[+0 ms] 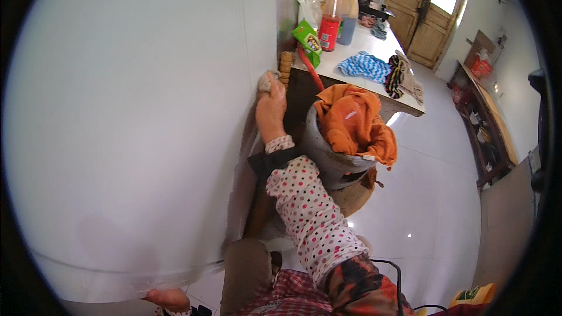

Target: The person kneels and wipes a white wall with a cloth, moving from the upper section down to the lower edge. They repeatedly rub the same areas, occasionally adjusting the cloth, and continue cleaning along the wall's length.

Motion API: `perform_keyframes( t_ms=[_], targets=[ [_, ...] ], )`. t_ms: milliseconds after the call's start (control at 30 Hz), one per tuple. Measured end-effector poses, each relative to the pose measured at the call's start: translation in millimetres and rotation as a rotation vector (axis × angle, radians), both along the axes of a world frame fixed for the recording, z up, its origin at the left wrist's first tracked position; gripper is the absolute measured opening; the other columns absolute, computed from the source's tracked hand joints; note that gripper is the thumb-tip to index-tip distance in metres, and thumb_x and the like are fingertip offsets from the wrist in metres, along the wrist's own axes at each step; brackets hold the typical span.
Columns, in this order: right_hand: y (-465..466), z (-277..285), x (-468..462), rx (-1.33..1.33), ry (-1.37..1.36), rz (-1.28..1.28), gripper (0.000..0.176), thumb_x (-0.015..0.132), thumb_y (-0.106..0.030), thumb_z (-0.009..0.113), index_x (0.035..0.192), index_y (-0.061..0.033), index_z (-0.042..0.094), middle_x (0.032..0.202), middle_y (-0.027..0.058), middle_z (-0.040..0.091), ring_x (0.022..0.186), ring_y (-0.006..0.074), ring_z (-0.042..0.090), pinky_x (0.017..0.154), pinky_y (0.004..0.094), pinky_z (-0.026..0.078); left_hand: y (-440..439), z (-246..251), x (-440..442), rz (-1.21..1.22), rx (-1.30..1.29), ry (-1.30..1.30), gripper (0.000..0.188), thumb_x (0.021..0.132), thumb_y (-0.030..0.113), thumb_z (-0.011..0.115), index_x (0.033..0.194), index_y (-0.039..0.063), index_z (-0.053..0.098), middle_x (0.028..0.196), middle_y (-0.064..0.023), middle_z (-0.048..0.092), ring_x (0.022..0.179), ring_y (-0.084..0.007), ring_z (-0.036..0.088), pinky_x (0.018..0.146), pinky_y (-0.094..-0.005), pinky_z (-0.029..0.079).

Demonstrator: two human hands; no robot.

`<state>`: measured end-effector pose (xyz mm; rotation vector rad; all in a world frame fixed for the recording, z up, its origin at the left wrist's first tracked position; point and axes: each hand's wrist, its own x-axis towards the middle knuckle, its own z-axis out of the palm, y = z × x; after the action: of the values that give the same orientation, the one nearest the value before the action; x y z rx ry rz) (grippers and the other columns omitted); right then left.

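Observation:
A large smooth white panel point(145, 109), perhaps an appliance's side or door, fills the left of the view. My right hand point(271, 109) presses a bunched pale cloth point(268, 81) against its far edge, beside a ribbed wooden post point(286, 68). The arm reaches forward in a dotted sleeve cover with a black band at the wrist. At the bottom left, my left hand point(170, 299) is at the panel's near edge; its fingers are mostly hidden, so its grip is unclear.
Right of my arm stands a grey metal stove-like container point(318, 140) with an orange cloth point(351, 118) heaped on top. Behind it, a white-topped counter point(347, 59) holds bottles point(330, 26), a green packet point(308, 41) and a blue-striped cloth point(363, 66). A wooden cabinet point(483, 127) lines the right wall.

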<state>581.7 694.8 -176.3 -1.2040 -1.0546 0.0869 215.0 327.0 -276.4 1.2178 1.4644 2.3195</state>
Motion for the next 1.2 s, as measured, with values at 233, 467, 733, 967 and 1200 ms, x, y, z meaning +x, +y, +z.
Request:
perform_keyframes(
  t_ms=[233,467,733,967,1200],
  targets=[
    [35.6,-14.8,22.5,-0.203,0.122,-0.003,0.05,0.088,0.002,0.054,0.138,-0.0047,0.059,0.124,0.0257,0.058,0.115,0.0413,0.057,0.101,0.0436,0.047,4.4,27.7,33.9,0.123,-0.065,0.028,0.085,0.101,0.062,0.031,0.162,0.006,0.008,0.165,-0.0221,0.013,0.146,-0.0406,0.029,0.117,-0.055,0.032],
    [-34.2,-69.5,-26.0,-0.258,0.525,0.146,0.043,0.086,0.009,0.05,0.126,0.0068,0.063,0.106,0.0225,0.066,0.097,0.0331,0.065,0.088,0.0393,0.051,15.4,58.2,45.1,-0.119,0.007,0.186,0.089,0.099,0.059,0.04,0.162,0.009,0.001,0.167,-0.0193,0.009,0.148,-0.0408,0.025,0.118,-0.0565,0.029],
    [-60.9,51.3,-37.4,0.289,0.071,0.206,0.046,0.091,0.01,0.049,0.133,-0.0016,0.062,0.138,0.0214,0.053,0.127,0.0358,0.053,0.109,0.039,0.042,10.5,24.9,17.4,-0.003,0.004,0.184,0.088,0.1,0.057,0.039,0.162,0.006,0.002,0.167,-0.0195,0.009,0.148,-0.0405,0.026,0.118,-0.0559,0.029],
    [-18.2,87.4,-17.3,0.288,0.027,0.02,0.047,0.088,0.009,0.05,0.131,-0.0031,0.063,0.134,0.0232,0.056,0.126,0.0391,0.054,0.108,0.0406,0.043,-9.3,-18.5,-14.1,0.031,-0.027,0.18,0.082,0.103,0.053,0.034,0.161,0.003,0.006,0.166,-0.0212,0.012,0.148,-0.0403,0.027,0.118,-0.0543,0.029],
    [42.8,23.6,8.5,-0.015,0.221,-0.089,0.042,0.089,0.005,0.051,0.126,-0.0035,0.067,0.124,0.0213,0.06,0.115,0.0397,0.058,0.102,0.0433,0.047,-6.7,16.9,9.5,-0.117,0.063,0.326,0.076,0.106,0.05,0.029,0.16,-0.001,0.01,0.165,-0.0239,0.015,0.147,-0.041,0.029,0.118,-0.052,0.029]
  ],
)
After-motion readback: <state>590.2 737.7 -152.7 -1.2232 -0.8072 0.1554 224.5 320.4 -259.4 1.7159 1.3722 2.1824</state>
